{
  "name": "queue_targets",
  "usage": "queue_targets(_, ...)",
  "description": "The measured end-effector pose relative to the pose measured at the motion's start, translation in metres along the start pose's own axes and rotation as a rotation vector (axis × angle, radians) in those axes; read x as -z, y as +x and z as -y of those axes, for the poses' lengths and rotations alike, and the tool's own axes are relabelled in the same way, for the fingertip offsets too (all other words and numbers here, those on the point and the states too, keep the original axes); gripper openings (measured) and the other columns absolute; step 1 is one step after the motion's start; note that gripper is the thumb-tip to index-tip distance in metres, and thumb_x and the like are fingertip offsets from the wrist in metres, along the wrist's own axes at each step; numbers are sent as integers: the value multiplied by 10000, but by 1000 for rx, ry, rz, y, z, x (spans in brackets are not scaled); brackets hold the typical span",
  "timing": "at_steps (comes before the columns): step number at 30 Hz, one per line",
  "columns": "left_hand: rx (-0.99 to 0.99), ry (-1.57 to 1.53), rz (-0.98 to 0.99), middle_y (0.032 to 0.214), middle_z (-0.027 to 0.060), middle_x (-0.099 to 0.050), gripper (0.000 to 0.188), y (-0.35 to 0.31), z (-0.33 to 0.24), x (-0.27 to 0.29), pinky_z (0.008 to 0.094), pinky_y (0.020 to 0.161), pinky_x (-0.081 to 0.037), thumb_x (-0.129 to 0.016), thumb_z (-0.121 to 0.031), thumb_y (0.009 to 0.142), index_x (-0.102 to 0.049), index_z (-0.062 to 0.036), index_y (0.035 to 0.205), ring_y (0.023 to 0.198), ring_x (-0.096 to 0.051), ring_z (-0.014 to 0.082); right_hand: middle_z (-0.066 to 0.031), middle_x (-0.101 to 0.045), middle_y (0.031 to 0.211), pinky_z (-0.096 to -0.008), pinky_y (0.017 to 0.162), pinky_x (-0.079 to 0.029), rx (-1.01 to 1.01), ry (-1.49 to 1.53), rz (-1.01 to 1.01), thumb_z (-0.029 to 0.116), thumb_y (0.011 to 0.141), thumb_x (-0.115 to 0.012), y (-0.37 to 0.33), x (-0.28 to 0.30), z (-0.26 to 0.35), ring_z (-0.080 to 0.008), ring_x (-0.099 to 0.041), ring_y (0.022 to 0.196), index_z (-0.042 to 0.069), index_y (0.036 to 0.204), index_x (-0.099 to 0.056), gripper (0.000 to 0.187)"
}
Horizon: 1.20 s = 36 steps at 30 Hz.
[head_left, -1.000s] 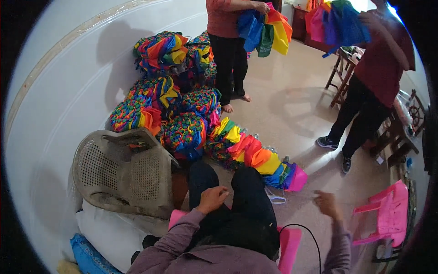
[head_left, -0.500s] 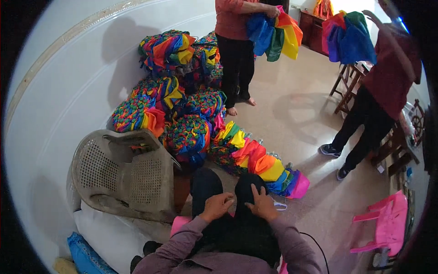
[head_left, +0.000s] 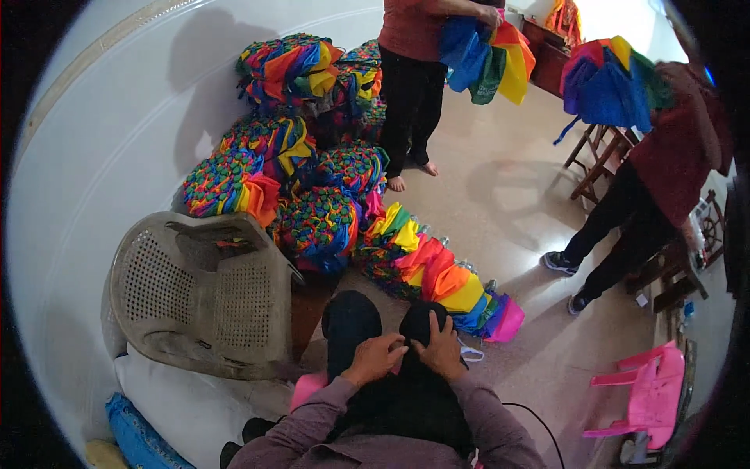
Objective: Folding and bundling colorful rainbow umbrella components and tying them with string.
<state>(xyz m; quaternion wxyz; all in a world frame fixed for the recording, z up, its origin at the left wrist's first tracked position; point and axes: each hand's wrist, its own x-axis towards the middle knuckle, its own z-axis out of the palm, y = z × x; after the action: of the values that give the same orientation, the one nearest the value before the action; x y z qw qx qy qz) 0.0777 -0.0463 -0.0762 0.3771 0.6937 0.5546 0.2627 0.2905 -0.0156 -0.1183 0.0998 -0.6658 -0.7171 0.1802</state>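
Observation:
My left hand [head_left: 376, 359] rests on my left thigh with its fingers loosely bent toward the right, and nothing shows in it. My right hand [head_left: 440, 350] lies on my right knee, its fingers spread and empty. Just beyond my knees, a long row of folded rainbow-coloured fabric pieces [head_left: 457, 291] stretches across the floor, ending in a pink piece. The fingertips of both hands are close together but apart.
Bundled rainbow fabric [head_left: 316, 227] is piled along the wall. A grey plastic armchair [head_left: 242, 313] stands at my left, a pink plastic chair [head_left: 656, 395] at far right. Two people hold up rainbow cloths [head_left: 512, 66]. A black cable [head_left: 539, 418] runs by my right side.
My hands have come slightly closer together on my legs. The person on the right has shifted the rainbow cloth, and a strap now hangs from it. The view has turned a little.

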Motion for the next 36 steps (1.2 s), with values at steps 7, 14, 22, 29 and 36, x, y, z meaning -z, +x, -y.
queue_targets(7,21,-76,-7,999,135,-754,377,17,13,27,450,788,-553,-659,-363,987,-690,-90,1246,924,-722,333,-390,-325,1540,-631,971,-489,25,-35,-21,510,864,-758,23,-19,12,-581,-513,1234,161,1639,-240,995)
queue_targets(14,78,-115,32,981,142,-741,381,40,36,43,394,738,-560,-694,-319,977,-687,-79,1273,860,-727,286,-402,-351,1508,-618,949,-506,49,-50,0,484,853,-779,47,-38,27,-569,-534,1206,139,1623,-281,980)
queue_targets(22,93,-129,122,979,140,-741,344,64,35,21,381,727,-557,-702,-283,975,-698,-80,1253,854,-729,278,-388,-383,1499,-598,943,-518,40,-53,-40,480,861,-769,63,-51,9,-560,-573,1144,166,1619,-307,941)
queue_targets(29,35,-91,82,925,148,-740,322,49,8,-10,391,726,-560,-709,-272,965,-712,-76,1220,831,-731,292,-368,-357,1538,-616,925,-518,-14,-4,24,493,874,-748,39,-16,-17,-551,-562,1162,185,1631,-282,941)
queue_targets(36,19,-34,64,954,158,-748,345,26,-15,-40,421,749,-563,-712,-302,950,-716,-89,1222,869,-734,325,-395,-295,1561,-652,880,-521,-18,-25,-31,484,889,-740,0,-4,-50,-561,-545,1170,198,1647,-231,957)
